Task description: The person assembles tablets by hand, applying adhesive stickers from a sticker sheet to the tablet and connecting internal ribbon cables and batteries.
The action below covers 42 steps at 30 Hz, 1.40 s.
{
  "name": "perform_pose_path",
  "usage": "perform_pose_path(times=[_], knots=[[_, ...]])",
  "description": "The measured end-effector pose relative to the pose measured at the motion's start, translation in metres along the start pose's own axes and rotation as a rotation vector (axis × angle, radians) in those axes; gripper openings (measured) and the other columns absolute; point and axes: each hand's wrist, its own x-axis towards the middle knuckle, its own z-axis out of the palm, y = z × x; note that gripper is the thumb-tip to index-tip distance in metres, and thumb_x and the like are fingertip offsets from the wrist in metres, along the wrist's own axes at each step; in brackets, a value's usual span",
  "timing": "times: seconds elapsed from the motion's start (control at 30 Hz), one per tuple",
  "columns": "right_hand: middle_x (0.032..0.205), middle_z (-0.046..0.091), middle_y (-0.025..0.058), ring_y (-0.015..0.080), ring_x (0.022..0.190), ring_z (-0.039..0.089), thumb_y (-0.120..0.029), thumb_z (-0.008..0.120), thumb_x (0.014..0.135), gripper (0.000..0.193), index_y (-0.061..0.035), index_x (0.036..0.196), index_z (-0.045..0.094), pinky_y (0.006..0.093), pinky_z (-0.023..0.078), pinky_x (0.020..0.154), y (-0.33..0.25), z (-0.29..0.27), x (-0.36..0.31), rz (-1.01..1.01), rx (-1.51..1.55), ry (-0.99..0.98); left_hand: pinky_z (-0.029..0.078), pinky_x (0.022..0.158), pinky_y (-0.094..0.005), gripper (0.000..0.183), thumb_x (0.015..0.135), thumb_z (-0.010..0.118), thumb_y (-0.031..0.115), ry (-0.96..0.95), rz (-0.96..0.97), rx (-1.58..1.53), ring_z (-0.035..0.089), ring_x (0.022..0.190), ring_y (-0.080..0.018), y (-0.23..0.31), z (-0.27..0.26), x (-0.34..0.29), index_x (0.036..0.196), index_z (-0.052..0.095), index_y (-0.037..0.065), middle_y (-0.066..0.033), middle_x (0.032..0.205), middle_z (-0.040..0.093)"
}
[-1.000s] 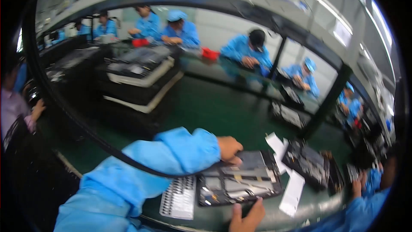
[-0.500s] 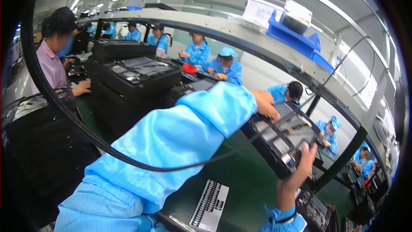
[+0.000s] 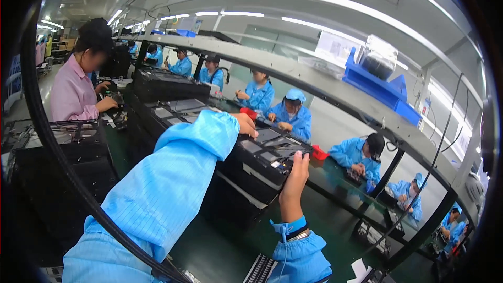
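The flat dark panel (image 3: pixel 267 154) sits mid-frame, held at both ends — left hand (image 3: pixel 246 124) clamped on its upper-left end, right hand (image 3: pixel 295 175) gripping the lower-right edge — its long axis running upper left to lower right above the stacked black trays (image 3: pixel 173 91).

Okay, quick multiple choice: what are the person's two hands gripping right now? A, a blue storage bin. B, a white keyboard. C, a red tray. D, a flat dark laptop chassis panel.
D: the left hand and right hand grip opposite edges of the flat dark chassis panel, held over a stack of similar panels.
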Motion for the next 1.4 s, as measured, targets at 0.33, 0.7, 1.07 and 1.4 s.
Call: perform_pose_path(times=[0.33,0.7,1.07,1.4], knots=[[0.118,0.046,0.0086,0.0191,0.106,0.046,-0.043,0.035,0.089,0.052,-0.0024,0.121,0.038,0.0299,0.034,0.092,0.048,0.001,-0.011,0.197,0.252,0.081,0.044,0.069,-0.0222,0.051,0.075,0.063,0.02,-0.007,-0.113,-0.651,0.056,0.084,-0.0112,-0.02,0.019,-0.011,0.116,0.045,-0.004,-0.0099,0.099,0.056],[0.126,0.039,0.0084,0.0193,0.116,0.037,-0.041,0.044,0.086,0.054,-0.0046,0.125,0.036,0.037,0.021,0.097,0.006,-0.039,-0.013,0.27,0.144,-0.114,0.039,0.079,-0.0273,0.041,0.076,0.059,0.033,0.473,0.005,-0.515,0.053,0.088,-0.0137,-0.016,0.02,-0.039,0.1,0.058,0.0,-0.006,0.093,0.06],[0.121,0.043,0.0196,0.0289,0.112,0.042,0.003,0.064,0.046,0.082,0.0034,0.123,0.036,0.0326,0.036,0.09,0.166,-0.129,0.008,0.377,-0.416,-0.215,0.022,0.099,-0.0384,0.11,0.053,0.075,0.019,0.574,-0.289,-0.821,0.021,0.122,-0.036,-0.025,0.232,-0.123,0.131,0.001,-0.006,-0.0246,0.132,0.017],[0.101,0.053,0.0206,0.0312,0.096,0.051,-0.006,0.077,0.04,0.071,0.0078,0.102,0.045,0.034,0.039,0.086,0.188,-0.145,0.028,0.401,-0.497,-0.42,0.04,0.074,-0.0235,0.094,0.056,0.049,-0.006,0.336,-0.014,-1.294,0.051,0.089,-0.0157,-0.068,0.202,-0.041,0.135,0.0,0.003,-0.0137,0.126,0.034]])
